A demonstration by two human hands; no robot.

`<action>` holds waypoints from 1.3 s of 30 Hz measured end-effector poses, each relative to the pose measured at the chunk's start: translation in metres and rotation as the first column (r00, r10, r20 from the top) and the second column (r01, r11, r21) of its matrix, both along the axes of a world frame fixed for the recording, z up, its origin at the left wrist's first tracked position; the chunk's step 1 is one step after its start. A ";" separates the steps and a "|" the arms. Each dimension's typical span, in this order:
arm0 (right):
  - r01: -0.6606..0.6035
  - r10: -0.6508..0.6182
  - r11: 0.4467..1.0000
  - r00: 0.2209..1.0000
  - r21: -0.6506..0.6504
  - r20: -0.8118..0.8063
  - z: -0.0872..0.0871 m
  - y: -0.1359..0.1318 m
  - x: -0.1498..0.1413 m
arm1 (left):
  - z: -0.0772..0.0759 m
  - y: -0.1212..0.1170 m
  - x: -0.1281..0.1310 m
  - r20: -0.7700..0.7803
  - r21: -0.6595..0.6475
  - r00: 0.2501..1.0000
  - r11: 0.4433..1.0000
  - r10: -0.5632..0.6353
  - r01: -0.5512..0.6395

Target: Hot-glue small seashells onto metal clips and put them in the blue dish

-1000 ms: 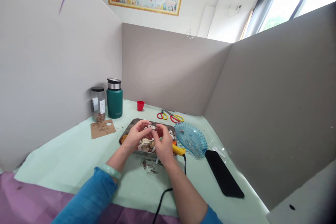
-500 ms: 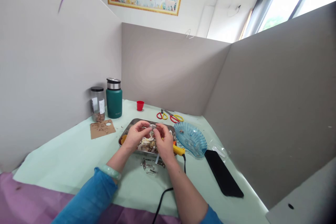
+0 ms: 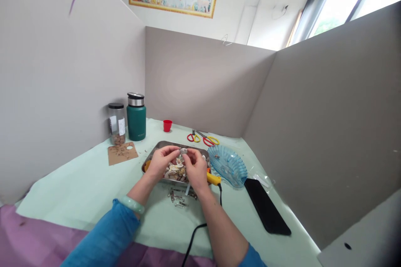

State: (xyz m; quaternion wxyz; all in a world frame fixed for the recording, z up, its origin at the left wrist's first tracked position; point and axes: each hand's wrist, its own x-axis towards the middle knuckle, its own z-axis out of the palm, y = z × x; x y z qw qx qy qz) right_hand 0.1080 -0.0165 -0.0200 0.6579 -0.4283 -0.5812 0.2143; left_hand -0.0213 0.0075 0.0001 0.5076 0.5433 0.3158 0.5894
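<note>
Between the fingertips of both hands is a small greyish-white shell point(image 3: 183, 151), held above a metal tray point(image 3: 153, 150). My left hand point(image 3: 162, 162) pinches its left side, and my right hand point(image 3: 196, 168) grips it from the right. Below them, the tray holds a heap of shells point(image 3: 175, 172) in white and brown. A yellow glue gun point(image 3: 214, 179) rests at the tray's right edge, its body partly behind my right hand. Several small metal clips point(image 3: 178, 198) lie on the cloth in front of the tray.
A blue shell-shaped dish point(image 3: 228, 165) and a black phone-like slab point(image 3: 267, 206) lie to the right. Scissors point(image 3: 208, 139) and a red cup point(image 3: 167, 126) are behind the tray. At left stand a green bottle point(image 3: 136, 121), a jar point(image 3: 117, 125) and a brown card point(image 3: 122, 154). A black cord point(image 3: 191, 242) runs toward me.
The small shell has turned a little between my fingertips, showing more of its face. My left fingers have shifted slightly; everything else stays where it was.
</note>
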 end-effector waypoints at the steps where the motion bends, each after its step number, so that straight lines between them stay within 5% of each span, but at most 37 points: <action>1: -0.007 0.007 1.000 1.000 -0.011 -0.010 0.000 0.000 0.000 | -0.001 0.001 -0.001 0.013 0.002 1.000 1.000 -0.014 0.014; 22: -0.100 0.098 0.995 0.986 -0.013 -0.138 0.014 -0.011 0.000 | -0.005 0.004 -0.004 0.150 0.058 0.984 0.994 -0.097 0.089; 39: -0.068 0.068 0.998 0.990 0.005 -0.125 0.010 -0.009 -0.001 | -0.007 0.004 -0.003 0.044 0.101 0.998 0.994 -0.049 0.044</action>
